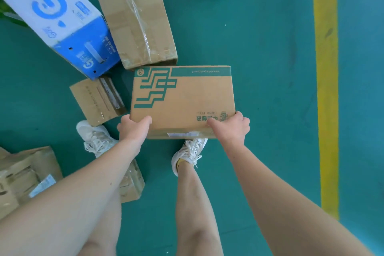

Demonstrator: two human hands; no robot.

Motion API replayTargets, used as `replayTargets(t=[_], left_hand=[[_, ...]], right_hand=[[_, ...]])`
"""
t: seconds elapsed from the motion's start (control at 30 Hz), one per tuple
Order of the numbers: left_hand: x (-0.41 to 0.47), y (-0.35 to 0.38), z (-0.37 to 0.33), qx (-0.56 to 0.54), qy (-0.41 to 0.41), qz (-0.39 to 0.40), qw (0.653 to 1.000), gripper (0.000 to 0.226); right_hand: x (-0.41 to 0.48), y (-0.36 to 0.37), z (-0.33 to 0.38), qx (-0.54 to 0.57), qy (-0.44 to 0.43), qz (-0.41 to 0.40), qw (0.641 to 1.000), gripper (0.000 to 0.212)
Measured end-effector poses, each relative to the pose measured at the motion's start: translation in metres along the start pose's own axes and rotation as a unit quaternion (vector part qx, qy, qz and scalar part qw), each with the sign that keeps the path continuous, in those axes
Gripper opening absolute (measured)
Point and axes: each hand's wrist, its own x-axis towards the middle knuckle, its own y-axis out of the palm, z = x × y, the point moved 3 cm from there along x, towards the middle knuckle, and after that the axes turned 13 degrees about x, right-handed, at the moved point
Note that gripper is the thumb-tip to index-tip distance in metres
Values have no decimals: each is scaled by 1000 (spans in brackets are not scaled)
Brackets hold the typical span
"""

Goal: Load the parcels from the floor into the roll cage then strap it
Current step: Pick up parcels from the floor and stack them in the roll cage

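The green-printed parcel [182, 97] was clasped at its near corners by left hand [134, 129] and right hand [230, 129]; other parcels [135, 16] were left on the floor [259, 68], roll cage unseen.

A flat brown parcel with green postal markings [182, 97] is hanging level above the green floor [259, 48], the left hand [133, 129] and right hand [232, 127] gripping its two near corners. Just beyond it, a long taped brown parcel [133, 14], a blue-and-white parcel [56, 16] and a small brown parcel [97, 101] are lying on the floor.
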Motion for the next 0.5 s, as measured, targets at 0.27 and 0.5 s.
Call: replayTargets(t=[0.27, 0.5], left_hand=[[-109, -117, -46, -50, 11, -76, 996, 66], [-215, -248, -86, -73, 97, -155, 980, 60]], right_hand=[[-133, -51, 68, 174, 14, 0, 985, 92], [-256, -112, 159, 203, -118, 35, 971, 87]])
